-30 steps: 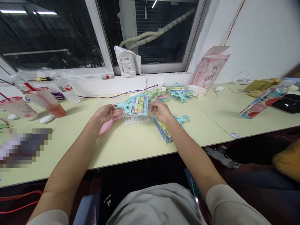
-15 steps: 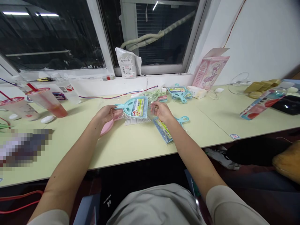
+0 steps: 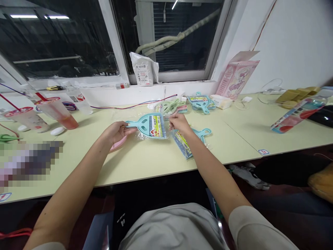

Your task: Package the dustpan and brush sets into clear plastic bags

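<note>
My left hand (image 3: 118,132) is closed on the handle of a light blue dustpan (image 3: 143,125), held just above the table. A small brush with a printed label (image 3: 156,125) lies in the pan, and clear plastic wrap (image 3: 165,133) surrounds it. My right hand (image 3: 179,124) has its fingers pinched together at the wrap's right edge. Under my right forearm lies another wrapped blue dustpan set (image 3: 183,144), partly covered. A pink dustpan (image 3: 119,144) rests beneath my left hand, mostly hidden.
Behind my hands are wrapped green dustpan sets (image 3: 173,106) and blue sets (image 3: 200,102). Two drink cups with straws, including a tall one (image 3: 58,113), stand at left. A pink box (image 3: 238,76), a slanted bottle (image 3: 299,114) and a white packet (image 3: 143,69) are around.
My right hand's fingers have closed at the wrap's edge. The blue dustpan has tilted and dropped slightly, and it covers the white bristles that showed below it before.
</note>
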The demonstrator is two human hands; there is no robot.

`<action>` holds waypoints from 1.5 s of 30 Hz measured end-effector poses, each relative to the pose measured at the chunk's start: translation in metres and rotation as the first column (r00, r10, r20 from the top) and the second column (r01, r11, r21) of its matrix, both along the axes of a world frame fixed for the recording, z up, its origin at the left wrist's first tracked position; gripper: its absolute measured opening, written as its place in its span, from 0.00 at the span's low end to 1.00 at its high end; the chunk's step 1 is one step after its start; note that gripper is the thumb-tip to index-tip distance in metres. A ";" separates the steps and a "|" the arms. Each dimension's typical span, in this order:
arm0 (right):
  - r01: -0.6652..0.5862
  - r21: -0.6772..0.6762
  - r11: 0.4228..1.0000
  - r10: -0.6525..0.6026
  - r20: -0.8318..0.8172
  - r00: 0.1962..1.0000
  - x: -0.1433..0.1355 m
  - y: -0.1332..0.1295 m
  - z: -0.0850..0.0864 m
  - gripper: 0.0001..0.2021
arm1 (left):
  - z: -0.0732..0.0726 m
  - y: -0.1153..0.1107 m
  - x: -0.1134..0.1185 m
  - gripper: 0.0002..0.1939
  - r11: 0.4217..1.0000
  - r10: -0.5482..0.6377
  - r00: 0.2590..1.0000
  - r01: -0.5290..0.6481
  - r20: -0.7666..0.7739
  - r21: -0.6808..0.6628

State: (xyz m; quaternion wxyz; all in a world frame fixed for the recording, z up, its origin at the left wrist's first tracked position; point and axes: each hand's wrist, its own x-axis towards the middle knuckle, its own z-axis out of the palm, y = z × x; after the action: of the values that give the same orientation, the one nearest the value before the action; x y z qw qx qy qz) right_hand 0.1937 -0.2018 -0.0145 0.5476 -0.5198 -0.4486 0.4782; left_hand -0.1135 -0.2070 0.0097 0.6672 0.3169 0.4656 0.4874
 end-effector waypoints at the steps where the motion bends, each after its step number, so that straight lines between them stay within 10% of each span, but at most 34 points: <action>1: -0.012 0.004 1.000 0.012 0.007 1.000 -0.001 0.001 -0.001 0.09 | 0.001 -0.007 -0.002 0.19 1.000 0.007 1.000 -0.007 0.001 -0.020; 5: -0.068 0.020 0.997 0.066 0.069 0.995 -0.004 0.001 -0.005 0.09 | 0.002 -0.025 -0.013 0.18 0.995 -0.019 0.999 0.014 -0.046 -0.097; 12: -0.078 0.073 0.994 0.040 0.418 0.907 -0.002 0.004 -0.012 0.10 | -0.003 -0.051 -0.031 0.04 0.906 -0.416 0.845 0.355 -0.335 -0.230; 19: -0.259 0.259 0.930 -0.017 0.737 0.676 -0.007 0.010 -0.019 0.14 | 0.000 -0.084 -0.026 0.23 0.637 -0.724 0.394 0.696 -0.566 -0.330; 28: -0.433 0.297 0.851 -0.023 0.845 0.535 -0.025 0.004 -0.018 0.14 | 0.016 -0.098 0.010 0.23 0.221 -0.904 -0.006 0.849 -0.427 -0.480; 31: -0.473 0.307 0.826 -0.012 0.848 0.530 -0.025 0.005 -0.018 0.14 | 0.035 -0.088 0.018 0.15 0.415 -0.753 0.147 0.862 -0.641 -0.291; 34: -0.513 0.328 0.793 -0.019 0.855 0.518 -0.025 0.006 -0.019 0.14 | 0.042 -0.058 0.036 0.04 0.667 -0.141 0.480 0.692 -0.866 0.275; 36: -0.527 0.344 0.777 -0.029 0.856 0.515 -0.025 0.006 -0.019 0.14 | 0.033 -0.031 0.051 0.11 0.590 0.175 0.489 0.643 -0.855 0.488; 40: -0.524 0.351 0.776 -0.045 0.860 0.509 -0.026 0.003 -0.018 0.13 | -0.003 0.017 0.075 0.23 0.383 0.224 0.330 0.835 -0.917 0.394; 45: -0.517 0.313 0.796 -0.031 0.876 0.482 -0.026 -0.002 -0.017 0.09 | -0.033 0.030 0.077 0.23 0.366 0.326 0.118 0.899 -0.938 0.240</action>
State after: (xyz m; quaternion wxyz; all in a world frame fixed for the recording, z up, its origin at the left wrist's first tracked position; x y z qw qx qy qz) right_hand 0.1674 -0.2042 -0.0314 0.3023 -0.4340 -0.8437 0.0915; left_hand -0.0364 -0.1770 -0.0232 0.0528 0.9283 0.3413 0.1378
